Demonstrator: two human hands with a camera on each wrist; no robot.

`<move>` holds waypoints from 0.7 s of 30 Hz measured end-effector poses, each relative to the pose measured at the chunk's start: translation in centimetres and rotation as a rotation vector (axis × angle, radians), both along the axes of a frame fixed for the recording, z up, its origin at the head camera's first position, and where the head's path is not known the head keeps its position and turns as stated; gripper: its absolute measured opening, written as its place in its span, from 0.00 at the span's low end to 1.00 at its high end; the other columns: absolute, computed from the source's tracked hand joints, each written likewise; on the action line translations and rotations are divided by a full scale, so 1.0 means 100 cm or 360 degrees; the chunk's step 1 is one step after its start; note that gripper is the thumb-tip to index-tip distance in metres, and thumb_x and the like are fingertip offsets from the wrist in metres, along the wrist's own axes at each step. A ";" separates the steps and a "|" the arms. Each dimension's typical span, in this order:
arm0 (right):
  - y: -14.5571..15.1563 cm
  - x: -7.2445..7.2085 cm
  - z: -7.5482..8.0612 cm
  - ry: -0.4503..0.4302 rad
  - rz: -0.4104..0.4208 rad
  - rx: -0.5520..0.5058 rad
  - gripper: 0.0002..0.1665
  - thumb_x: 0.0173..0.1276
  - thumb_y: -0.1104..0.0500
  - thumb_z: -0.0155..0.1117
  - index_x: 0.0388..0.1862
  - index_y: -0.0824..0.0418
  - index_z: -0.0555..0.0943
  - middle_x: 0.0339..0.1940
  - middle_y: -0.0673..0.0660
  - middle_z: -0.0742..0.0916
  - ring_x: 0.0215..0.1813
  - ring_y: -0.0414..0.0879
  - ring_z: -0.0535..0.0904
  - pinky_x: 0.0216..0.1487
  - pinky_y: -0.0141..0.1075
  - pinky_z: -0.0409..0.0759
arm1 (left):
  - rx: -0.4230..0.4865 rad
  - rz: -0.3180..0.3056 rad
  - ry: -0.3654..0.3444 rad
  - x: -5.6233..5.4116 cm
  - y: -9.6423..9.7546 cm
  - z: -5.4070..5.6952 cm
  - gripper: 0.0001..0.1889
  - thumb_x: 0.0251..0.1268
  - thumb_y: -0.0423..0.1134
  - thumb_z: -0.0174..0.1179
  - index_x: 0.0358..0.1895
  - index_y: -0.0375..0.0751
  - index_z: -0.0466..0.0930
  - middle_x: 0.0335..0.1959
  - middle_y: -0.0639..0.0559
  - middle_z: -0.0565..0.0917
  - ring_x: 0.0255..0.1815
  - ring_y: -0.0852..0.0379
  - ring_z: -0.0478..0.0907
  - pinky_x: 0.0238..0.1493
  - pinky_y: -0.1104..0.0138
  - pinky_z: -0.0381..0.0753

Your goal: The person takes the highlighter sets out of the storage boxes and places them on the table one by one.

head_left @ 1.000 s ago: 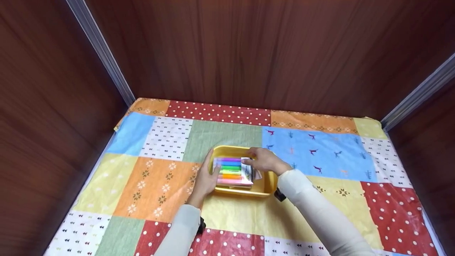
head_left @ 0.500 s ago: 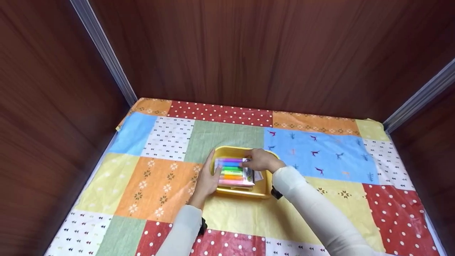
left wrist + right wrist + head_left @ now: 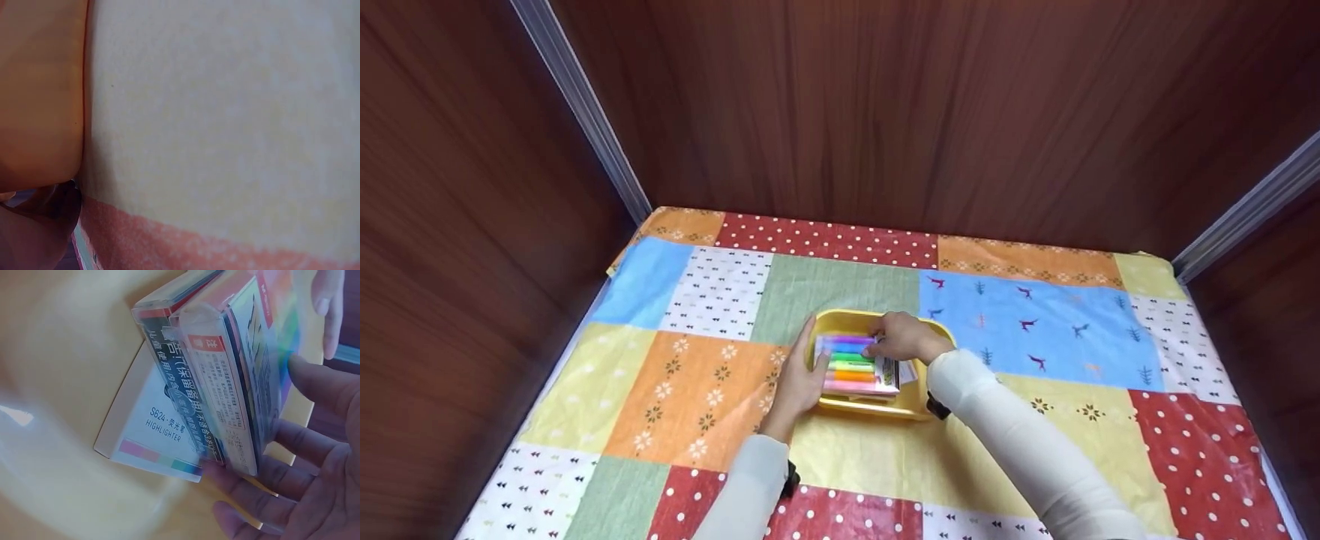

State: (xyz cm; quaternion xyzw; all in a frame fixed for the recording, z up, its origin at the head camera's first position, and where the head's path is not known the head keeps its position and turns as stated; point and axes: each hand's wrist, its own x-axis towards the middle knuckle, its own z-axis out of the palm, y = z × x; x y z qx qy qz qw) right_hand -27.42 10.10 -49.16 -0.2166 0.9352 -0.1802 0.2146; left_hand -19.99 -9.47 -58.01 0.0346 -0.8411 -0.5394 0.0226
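A yellow plastic basket (image 3: pixel 911 407) stands on the cloth in the head view. Inside lies a clear pack of highlighters (image 3: pixel 849 369) in rainbow colours. My left hand (image 3: pixel 796 381) holds the basket's left wall, thumb over the rim and fingers outside. My right hand (image 3: pixel 906 337) reaches in from the right and grips the highlighter pack, thumb on its top face. In the right wrist view its fingers curl under the tilted pack (image 3: pixel 225 371); a second dark-edged pack (image 3: pixel 174 377) sits against it. A white box printed "HIGHLIGHTER" (image 3: pixel 152 422) lies beneath.
A patchwork cloth (image 3: pixel 697 397) covers the table. Dark wood panels (image 3: pixel 870 112) rise at the back and both sides, with metal strips (image 3: pixel 585 112) at the corners. In the left wrist view the basket's outer wall (image 3: pixel 39 95) takes up the left edge.
My right hand has shifted slightly left, its thumb farther over the highlighter pack. My left hand keeps its hold on the basket. The whole view has drifted a little.
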 end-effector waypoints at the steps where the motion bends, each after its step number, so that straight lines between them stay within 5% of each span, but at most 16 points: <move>1: 0.000 0.000 0.000 0.0019 0.0003 -0.0007 0.22 0.66 0.49 0.71 0.51 0.63 0.86 0.47 0.60 0.90 0.47 0.51 0.84 0.57 0.48 0.84 | 0.0002 -0.0004 0.0006 0.000 0.000 0.000 0.35 0.77 0.44 0.52 0.81 0.65 0.48 0.83 0.51 0.55 0.81 0.39 0.57 0.81 0.42 0.55; 9: -0.004 0.000 -0.001 0.0029 -0.0026 -0.0031 0.21 0.61 0.52 0.76 0.49 0.63 0.87 0.43 0.59 0.91 0.40 0.48 0.81 0.51 0.46 0.85 | 0.0002 -0.0007 0.0037 0.001 0.000 -0.001 0.35 0.77 0.44 0.52 0.81 0.64 0.49 0.82 0.50 0.57 0.81 0.41 0.57 0.82 0.45 0.56; 21: -0.002 -0.002 0.006 -0.0067 -0.0038 -0.0150 0.23 0.60 0.54 0.77 0.50 0.64 0.86 0.47 0.61 0.89 0.45 0.48 0.80 0.54 0.45 0.84 | 0.0020 0.0004 -0.0009 0.000 0.000 -0.001 0.34 0.78 0.46 0.51 0.80 0.74 0.47 0.83 0.51 0.57 0.79 0.40 0.62 0.81 0.44 0.60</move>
